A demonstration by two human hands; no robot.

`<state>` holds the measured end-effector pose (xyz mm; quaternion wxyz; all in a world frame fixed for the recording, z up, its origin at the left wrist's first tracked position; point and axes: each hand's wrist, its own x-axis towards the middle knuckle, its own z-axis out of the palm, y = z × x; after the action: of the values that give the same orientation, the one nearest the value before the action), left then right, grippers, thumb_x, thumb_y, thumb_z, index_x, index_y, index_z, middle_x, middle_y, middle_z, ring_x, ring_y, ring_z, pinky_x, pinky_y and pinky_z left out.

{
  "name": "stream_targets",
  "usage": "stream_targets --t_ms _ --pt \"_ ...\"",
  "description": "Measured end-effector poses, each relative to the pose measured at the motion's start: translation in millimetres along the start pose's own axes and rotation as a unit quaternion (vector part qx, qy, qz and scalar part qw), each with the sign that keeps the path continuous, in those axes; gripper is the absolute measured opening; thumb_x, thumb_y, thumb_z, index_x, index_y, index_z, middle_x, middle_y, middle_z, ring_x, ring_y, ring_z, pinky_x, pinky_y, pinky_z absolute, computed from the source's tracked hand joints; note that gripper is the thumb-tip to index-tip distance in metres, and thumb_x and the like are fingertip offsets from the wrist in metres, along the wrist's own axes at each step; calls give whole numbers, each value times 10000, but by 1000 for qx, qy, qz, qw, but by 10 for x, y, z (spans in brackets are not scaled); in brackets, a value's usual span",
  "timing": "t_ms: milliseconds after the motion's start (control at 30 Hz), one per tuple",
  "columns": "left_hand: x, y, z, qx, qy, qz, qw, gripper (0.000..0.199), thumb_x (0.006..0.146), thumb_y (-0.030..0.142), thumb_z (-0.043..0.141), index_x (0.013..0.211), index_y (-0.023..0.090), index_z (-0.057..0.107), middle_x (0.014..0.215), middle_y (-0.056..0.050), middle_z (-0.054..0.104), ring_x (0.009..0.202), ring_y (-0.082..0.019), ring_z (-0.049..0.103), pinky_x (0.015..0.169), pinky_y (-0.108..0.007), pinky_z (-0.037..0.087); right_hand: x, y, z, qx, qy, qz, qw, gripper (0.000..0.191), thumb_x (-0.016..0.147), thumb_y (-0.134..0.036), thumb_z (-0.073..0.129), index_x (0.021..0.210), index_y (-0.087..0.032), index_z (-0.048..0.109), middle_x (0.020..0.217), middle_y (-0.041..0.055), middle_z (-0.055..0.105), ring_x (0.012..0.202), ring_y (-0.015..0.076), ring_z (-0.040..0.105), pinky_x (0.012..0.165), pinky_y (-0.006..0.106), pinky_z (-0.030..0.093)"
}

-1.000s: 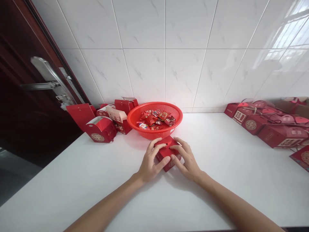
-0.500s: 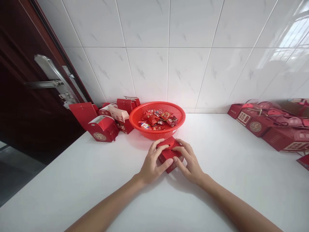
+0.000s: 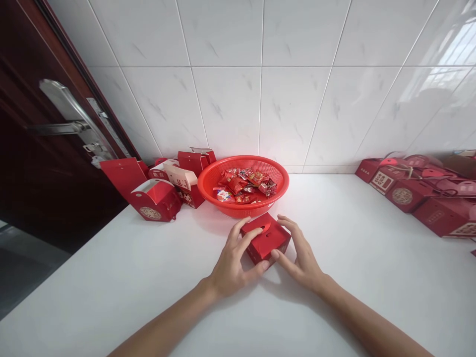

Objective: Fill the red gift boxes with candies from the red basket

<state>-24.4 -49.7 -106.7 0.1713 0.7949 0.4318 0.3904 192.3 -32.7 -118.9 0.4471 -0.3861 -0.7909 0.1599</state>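
Note:
A small red box [image 3: 273,240] rests on the white table between my hands, in front of the basket. Its top flaps are folded down, with a small slot and a hole showing. My left hand [image 3: 236,258] holds the box's left side, fingers on the top edge and thumb at the near corner. On the right side, my right hand [image 3: 300,255] curves round the box with its thumb at the near edge. Just behind stands a red plastic basket [image 3: 211,198] with several wrapped candies [image 3: 236,185] in it.
Several open red boxes [image 3: 154,202] stand at the left by the basket. More red boxes [image 3: 405,196] are grouped at the right against the tiled wall [image 3: 290,109]. A dark door [image 3: 29,163] with a metal handle is at the left.
My right fingers have moved off the box's top to its right side, leaving more of the top visible. My left thumb has slid lower. The view has shifted slightly.

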Motion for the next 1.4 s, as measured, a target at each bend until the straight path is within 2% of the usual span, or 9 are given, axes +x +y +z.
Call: stream_targets --t_ms 333,533,633,700,800,900,1033,1200,1400 --pt "-9 -81 15 12 28 16 999 791 870 478 736 1525 305 326 1543 -173 351 1450 -366 393 1116 -538 464 -17 -48 27 -5 -6 -7 1000 780 896 -548 679 1515 -286 283 1526 173 446 1421 354 448 1104 540 479" --pt "-55 -50 98 0 64 -15 998 876 880 515 715 1567 310 213 1470 -160 465 1372 -341 484 1083 -527 492 -41 -119 53 -18 0 53 998 895 866 -563 710 1562 -288 220 1605 175 350 1482 382 352 1136 597 426" --pt "-63 -12 109 9 70 -2 997 823 899 468 702 1556 302 233 1463 -160 464 1365 -336 483 1080 -529 491 -21 -170 35 17 -3 85 996 853 854 -555 723 1532 -278 285 1604 172 350 1488 379 340 1149 586 412" --pt "-59 11 90 6 75 12 997 823 888 426 719 1549 298 245 1454 -156 470 1354 -331 487 1077 -524 492 10 -198 -1 77 -1 120 990 795 846 -545 734 1484 -269 349 1536 165 444 1410 359 456 1117 541 459" --pt "-52 44 39 -15 82 34 996 808 874 387 730 1534 299 274 1433 -141 482 1333 -321 498 1073 -511 497 68 -216 -68 217 2 189 958 683 871 -550 700 1416 -267 404 1388 139 579 1168 300 648 967 464 572" --pt "-47 77 -4 -36 88 40 995 730 889 359 704 1507 302 319 1404 -125 498 1295 -307 533 1053 -493 514 112 -212 -113 304 7 230 924 588 893 -568 664 1364 -274 469 1373 118 605 1057 266 694 867 412 611" --pt "-32 110 -29 -41 94 46 994 663 895 324 690 1472 303 364 1378 -114 520 1265 -303 555 1033 -485 525 128 -197 -130 315 -8 217 924 570 882 -587 666 1347 -275 557 1328 108 660 1097 293 693 902 438 608" --pt "-19 126 -50 -50 100 53 992 642 889 298 689 1454 302 384 1365 -107 534 1249 -291 561 1031 -474 521 121 -163 -123 313 -19 182 932 524 900 -598 640 1321 -286 635 1408 104 629 1203 319 655 982 479 581" --pt "-29 116 -76 -89 98 71 989 648 871 293 691 1445 296 391 1348 -104 528 1230 -283 556 1032 -464 511 118 -123 -118 383 -44 194 902 498 909 -586 638 1303 -283 660 1379 105 661 1214 342 651 993 523 560"
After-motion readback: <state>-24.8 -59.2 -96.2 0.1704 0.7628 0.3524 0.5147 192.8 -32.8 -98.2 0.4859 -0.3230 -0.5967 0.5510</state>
